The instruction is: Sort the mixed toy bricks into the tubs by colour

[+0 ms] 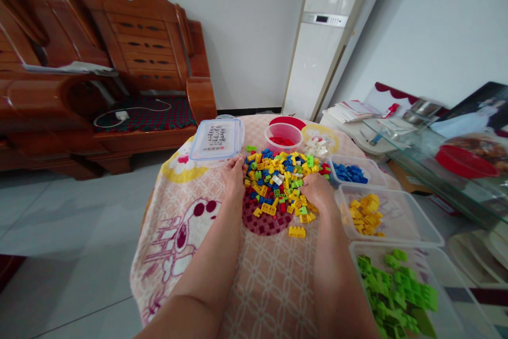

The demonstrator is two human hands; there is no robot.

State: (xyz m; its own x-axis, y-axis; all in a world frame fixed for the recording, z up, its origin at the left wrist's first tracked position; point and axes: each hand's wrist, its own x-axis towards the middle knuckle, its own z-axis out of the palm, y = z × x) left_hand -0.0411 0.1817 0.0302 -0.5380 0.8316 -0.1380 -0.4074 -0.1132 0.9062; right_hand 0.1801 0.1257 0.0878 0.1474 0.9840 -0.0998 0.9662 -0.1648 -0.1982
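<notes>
A heap of mixed toy building bricks [273, 179] in yellow, blue, green, red and white lies on a patterned cloth. My left hand [234, 171] is at the heap's left edge, fingers drawn together; whatever is between them is hidden. On the heap's right side, my right hand [318, 190] reaches among the bricks with curled fingers, their tips partly hidden. A loose yellow brick [297, 231] lies in front of the heap. To the right stand clear boxes holding blue bricks [350, 173], yellow bricks [365, 216] and green bricks [397, 291].
Behind the heap are a round tub [283, 128] with red bricks and a small pile of white bricks [316, 146]. A clear box lid [217, 139] lies at the back left. A glass shelf [420, 154] is to the right, a wooden chair [138, 48] beyond the table.
</notes>
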